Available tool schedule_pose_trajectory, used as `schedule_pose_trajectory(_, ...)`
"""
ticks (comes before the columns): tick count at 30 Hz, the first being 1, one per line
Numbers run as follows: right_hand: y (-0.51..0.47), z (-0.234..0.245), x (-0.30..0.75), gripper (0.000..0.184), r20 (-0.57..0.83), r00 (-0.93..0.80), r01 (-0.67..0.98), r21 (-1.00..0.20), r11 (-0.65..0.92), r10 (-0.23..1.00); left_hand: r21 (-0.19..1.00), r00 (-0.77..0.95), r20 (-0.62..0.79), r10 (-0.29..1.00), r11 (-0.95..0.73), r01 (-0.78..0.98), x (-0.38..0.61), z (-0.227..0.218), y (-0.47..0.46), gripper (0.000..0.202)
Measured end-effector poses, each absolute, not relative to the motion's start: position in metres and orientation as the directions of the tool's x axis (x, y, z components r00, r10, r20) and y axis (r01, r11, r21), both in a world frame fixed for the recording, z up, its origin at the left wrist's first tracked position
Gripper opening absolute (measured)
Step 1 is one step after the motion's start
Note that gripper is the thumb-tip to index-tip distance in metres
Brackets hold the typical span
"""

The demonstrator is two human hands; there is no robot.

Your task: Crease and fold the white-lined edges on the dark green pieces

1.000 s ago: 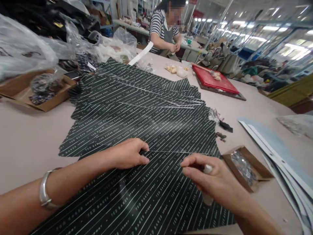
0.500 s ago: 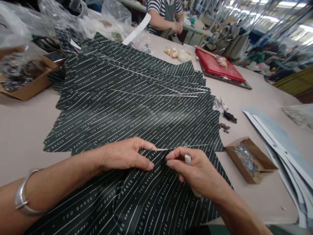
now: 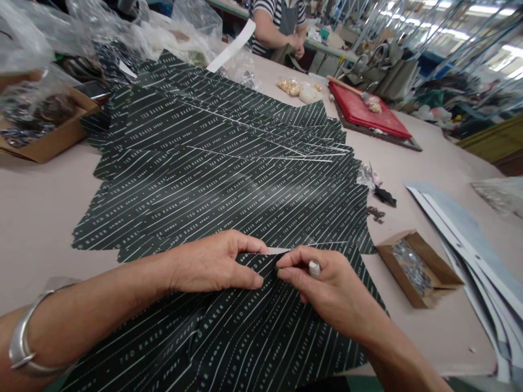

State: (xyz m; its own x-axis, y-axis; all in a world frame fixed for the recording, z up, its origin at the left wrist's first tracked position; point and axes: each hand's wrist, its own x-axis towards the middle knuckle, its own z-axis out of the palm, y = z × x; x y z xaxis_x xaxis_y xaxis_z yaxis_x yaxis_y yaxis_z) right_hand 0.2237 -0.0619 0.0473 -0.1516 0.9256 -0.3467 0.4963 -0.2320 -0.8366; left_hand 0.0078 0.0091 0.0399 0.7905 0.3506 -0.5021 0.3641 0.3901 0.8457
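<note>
Several dark green sheets printed with white striped lettering [image 3: 229, 174] lie fanned over the table. My left hand [image 3: 212, 264] pinches the top edge of the nearest sheet [image 3: 245, 337], thumb and fingers closed on it. My right hand [image 3: 327, 288] pinches the same edge just to the right, almost touching the left hand. A small white pen-like tool [image 3: 314, 267] is tucked in my right hand's fingers.
A small cardboard box of shiny metal parts [image 3: 417, 267] sits to the right. Another box of parts [image 3: 36, 130] is at far left by plastic bags. A red tray [image 3: 368, 117] and a person in a striped shirt [image 3: 273, 27] are across the table. Pale sheets [image 3: 469, 245] lie far right.
My right hand moved left along the sheet's edge until it met my left hand. The camera tilted down slightly.
</note>
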Motion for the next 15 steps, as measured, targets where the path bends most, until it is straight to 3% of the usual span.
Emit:
schedule_pose_trajectory(3,-0.063,0.050,0.222,0.013,-0.241,-0.186,0.540,-0.835,-0.106,0.953,0.875,0.801,-0.470,0.369,0.311,0.370,0.009,0.040,0.007,0.026)
schedule_pose_trajectory(7,-0.066,0.048,0.222,0.017,-0.102,-0.238,0.585,-0.809,0.059,0.966,0.897,0.758,-0.362,0.542,-0.019,0.441,0.011,0.040,-0.002,0.020)
schedule_pose_trajectory(10,-0.070,0.043,0.224,0.011,0.070,-0.249,0.641,-0.735,0.219,0.966,0.797,0.731,-0.208,0.650,-0.321,0.512,0.015,0.040,-0.012,0.014)
schedule_pose_trajectory(15,-0.077,0.039,0.229,0.027,0.197,-0.342,0.697,-0.603,0.389,0.919,0.556,0.781,0.113,0.614,-0.691,0.463,0.019,0.035,-0.028,0.004)
